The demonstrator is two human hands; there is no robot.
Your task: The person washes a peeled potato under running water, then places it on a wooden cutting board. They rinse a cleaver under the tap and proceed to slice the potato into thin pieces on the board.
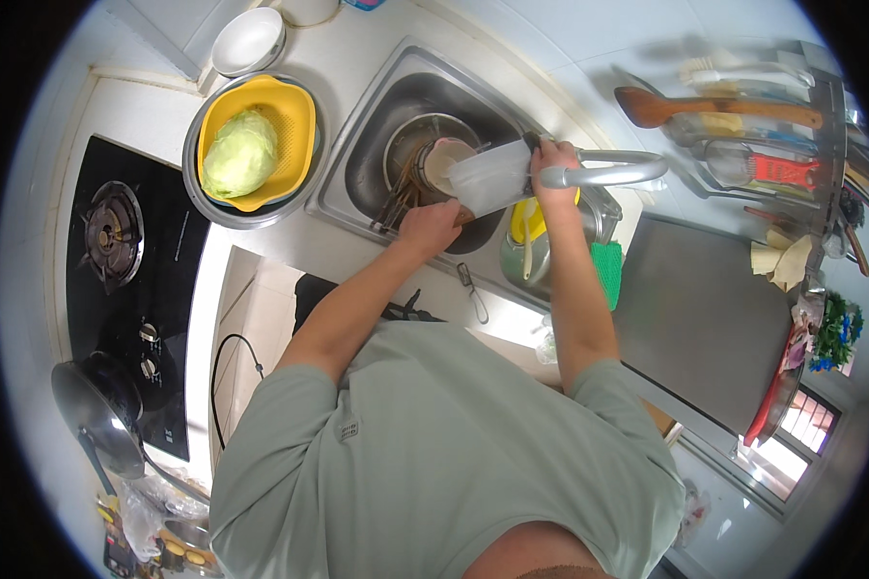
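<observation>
Over the sink point(376, 137), my left hand point(429, 233) grips the brown handle of a cleaver point(494, 177). Its broad, pale blade looks blurred and reaches across to my right hand point(552, 170), whose fingers are at the blade's far end, beside the faucet point(608, 170). A small dark thing point(531, 142), perhaps a scouring pad, shows at those fingers; what it is stays unclear. Below the blade, the left basin holds a round pan point(414, 130), a bowl point(445, 155) and several chopsticks point(403, 195).
A cabbage point(239, 155) sits in a yellow colander point(298, 123) left of the sink. Beyond is a white bowl point(248, 42). A gas hob point(152, 239) lies further left. A metal pot point(518, 257) and green mesh cloth point(607, 275) are near my right forearm. A peeler point(471, 289) lies in front.
</observation>
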